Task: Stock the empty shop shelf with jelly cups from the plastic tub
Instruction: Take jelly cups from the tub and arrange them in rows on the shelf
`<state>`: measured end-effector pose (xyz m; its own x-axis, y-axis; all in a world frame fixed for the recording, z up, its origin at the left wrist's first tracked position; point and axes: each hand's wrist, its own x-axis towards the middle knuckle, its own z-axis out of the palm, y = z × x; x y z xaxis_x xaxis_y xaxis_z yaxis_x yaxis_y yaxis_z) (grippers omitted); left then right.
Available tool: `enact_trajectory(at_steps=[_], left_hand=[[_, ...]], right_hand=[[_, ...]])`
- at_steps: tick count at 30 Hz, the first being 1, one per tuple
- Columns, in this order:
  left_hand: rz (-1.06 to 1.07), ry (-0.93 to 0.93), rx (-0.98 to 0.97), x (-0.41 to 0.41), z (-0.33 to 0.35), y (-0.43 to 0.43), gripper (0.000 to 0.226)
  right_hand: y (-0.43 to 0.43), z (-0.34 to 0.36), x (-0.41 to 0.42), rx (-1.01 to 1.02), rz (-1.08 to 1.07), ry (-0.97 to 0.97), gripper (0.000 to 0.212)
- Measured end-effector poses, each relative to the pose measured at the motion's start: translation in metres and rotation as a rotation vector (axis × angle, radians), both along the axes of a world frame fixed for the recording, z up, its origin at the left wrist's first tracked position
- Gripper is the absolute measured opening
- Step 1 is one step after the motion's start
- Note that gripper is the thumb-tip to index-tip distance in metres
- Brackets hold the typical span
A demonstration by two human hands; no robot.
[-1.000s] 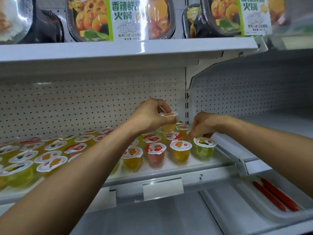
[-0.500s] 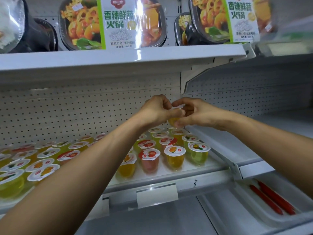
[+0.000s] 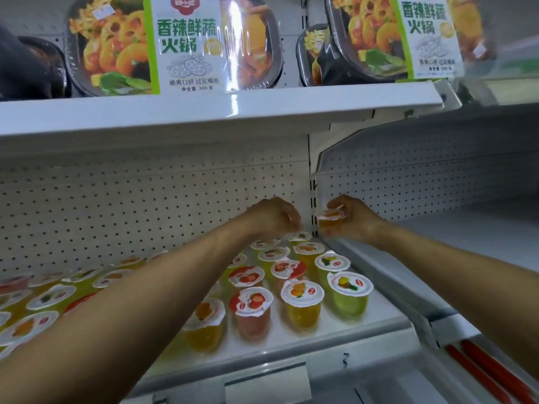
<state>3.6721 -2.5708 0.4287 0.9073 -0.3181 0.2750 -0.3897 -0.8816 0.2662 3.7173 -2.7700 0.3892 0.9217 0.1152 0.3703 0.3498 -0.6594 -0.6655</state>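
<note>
right hand (image 3: 354, 221) pinching orange jelly cup (image 3: 331, 220), left hand (image 3: 272, 218) curled — contents hidden, cannot tell

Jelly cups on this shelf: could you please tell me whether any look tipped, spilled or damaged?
Nothing stands out. The jelly cups on the shelf stand upright, lids on, no spill visible. The right hand holds one orange jelly cup.

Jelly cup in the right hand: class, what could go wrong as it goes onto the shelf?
1. The right hand holds the orange jelly cup near the crowded back-right corner; squeezing it in may topple the packed cups there.
2. The left forearm stretches low across the rows; drawing back, it may sweep cups over.
3. The front-row cups stand near the shelf edge; a knock might send them off.
</note>
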Motion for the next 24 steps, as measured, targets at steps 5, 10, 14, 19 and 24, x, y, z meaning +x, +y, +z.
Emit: enact_trajectory(at_steps=[5, 10, 14, 19, 24], left_hand=[[0.016, 0.045, 0.153, 0.046, -0.013, 0.003, 0.031], [-0.053, 0.112, 0.185, 0.074, -0.018, -0.001, 0.039], [-0.107, 0.192, 0.231, 0.085, -0.02, -0.01, 0.041], [-0.133, 0.215, 0.248, 0.087, -0.02, -0.012, 0.034], [-0.093, 0.195, 0.299, 0.094, -0.023, -0.011, 0.034]], right_hand=[[0.007, -0.024, 0.04, -0.15, -0.058, 0.055, 0.067], [0.008, -0.038, 0.057, -0.169, -0.033, 0.099, 0.068], [0.006, -0.042, 0.062, -0.164, -0.026, 0.107, 0.067], [0.004, -0.044, 0.061, -0.148, -0.008, 0.13, 0.067], [0.008, -0.043, 0.057, -0.148, -0.007, 0.139, 0.068]])
